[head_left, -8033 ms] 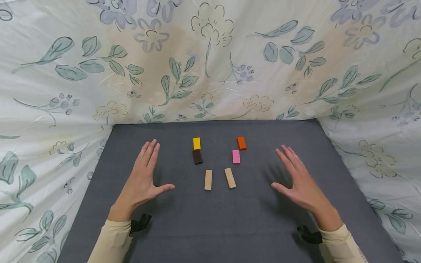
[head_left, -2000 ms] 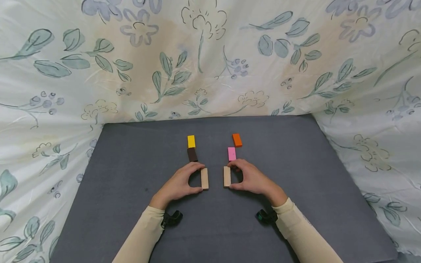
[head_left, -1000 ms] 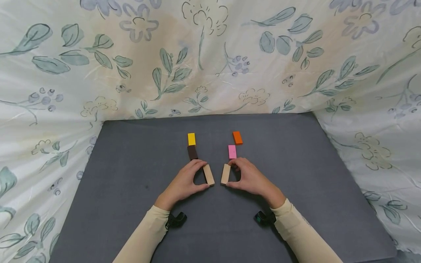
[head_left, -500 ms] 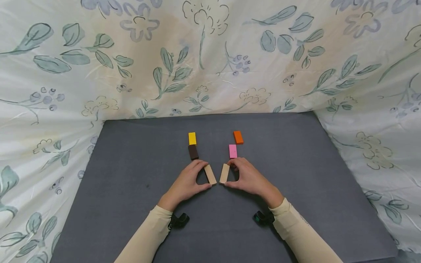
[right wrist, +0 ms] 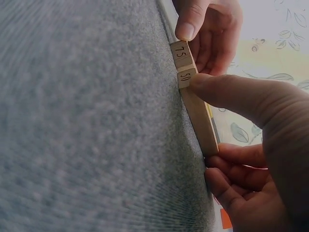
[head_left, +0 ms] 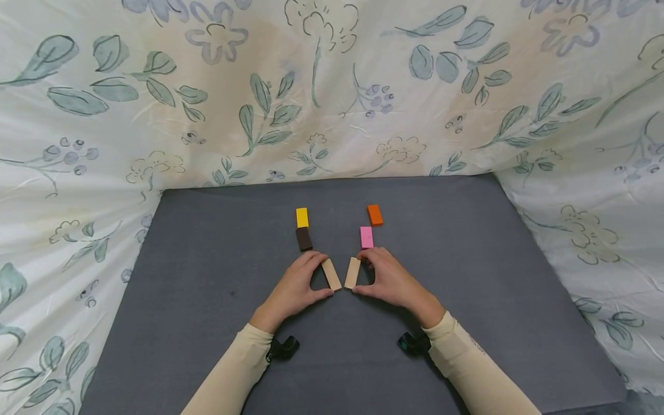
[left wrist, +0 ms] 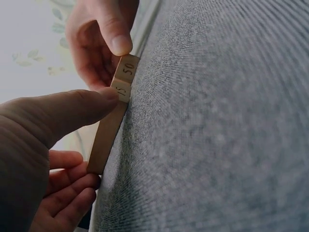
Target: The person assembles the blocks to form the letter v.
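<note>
In the head view two plain wooden blocks form a V on the grey cloth, near ends close together. My left hand [head_left: 293, 288] holds the left wooden block [head_left: 332, 275] by its two ends, thumb at the near end and fingertips at the far end. The right wooden block [head_left: 352, 273] is held likewise by my right hand [head_left: 396, 282]. In the left wrist view the end of the right block [left wrist: 128, 67] reads 50. The right wrist view shows 75 on the end of the left block [right wrist: 181, 54]. Both blocks lie low along the cloth.
Beyond the left hand a dark brown block [head_left: 304, 239] meets a yellow block [head_left: 302, 217]. A pink block [head_left: 366, 237] lies just past the right fingers, with an orange block [head_left: 375, 215] behind it. Floral fabric [head_left: 332, 115] hangs behind the grey table [head_left: 233, 230].
Both hands came in from the sides and took hold of the wooden blocks. The blocks' near ends have since swung inward, from side by side into a V. The coloured blocks stayed put.
</note>
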Available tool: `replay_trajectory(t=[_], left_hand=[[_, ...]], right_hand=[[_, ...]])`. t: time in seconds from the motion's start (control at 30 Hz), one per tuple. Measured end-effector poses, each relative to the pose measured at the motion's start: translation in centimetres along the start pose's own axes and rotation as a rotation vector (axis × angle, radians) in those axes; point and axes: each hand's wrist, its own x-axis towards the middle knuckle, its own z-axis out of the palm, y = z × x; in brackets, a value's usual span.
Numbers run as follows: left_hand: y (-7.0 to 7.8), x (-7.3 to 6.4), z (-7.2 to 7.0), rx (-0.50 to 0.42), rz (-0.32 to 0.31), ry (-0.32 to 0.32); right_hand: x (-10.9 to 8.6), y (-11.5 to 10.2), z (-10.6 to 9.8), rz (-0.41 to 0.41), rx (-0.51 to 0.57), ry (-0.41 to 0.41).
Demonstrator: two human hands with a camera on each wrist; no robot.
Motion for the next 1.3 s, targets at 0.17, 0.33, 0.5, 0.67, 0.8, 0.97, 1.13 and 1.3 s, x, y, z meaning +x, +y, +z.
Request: replay_trajectory(t=[0.17, 0.33, 0.5, 0.67, 0.8, 0.97, 1.13, 1.3], left_hand=[[0.0, 0.03, -0.08, 0.006, -0.003, -0.005], [0.06, 0.09, -0.05, 0.012, -0.011, -0.012], [0.13, 0.25, 0.09, 0.019, -0.017, -0.013], [0.12, 0.16, 0.18, 0.018, -0.019, -0.011], [0.07, 0.09, 0.25, 0.011, -0.017, -0.01], [0.02, 0.15, 0.25, 0.009, -0.015, -0.007], [0.04, 0.26, 0.14, 0.008, -0.015, -0.006], [0.07, 0.24, 0.11, 0.008, -0.01, -0.006]], right_hand=[[-0.03, 0.13, 0.09, -0.005, 0.012, -0.006], [-0.08, 0.29, 0.19, -0.005, 0.016, -0.004], [-0.2, 0.2, 0.09, -0.003, 0.016, 0.002], [-0.26, 0.17, 0.15, -0.003, 0.019, -0.003], [-0.25, 0.22, 0.23, -0.001, 0.021, -0.007], [-0.13, 0.28, 0.21, -0.01, 0.023, 0.0], [-0.03, 0.35, 0.2, -0.013, 0.02, 0.007], [-0.04, 0.53, 0.3, -0.013, 0.018, 0.005]])
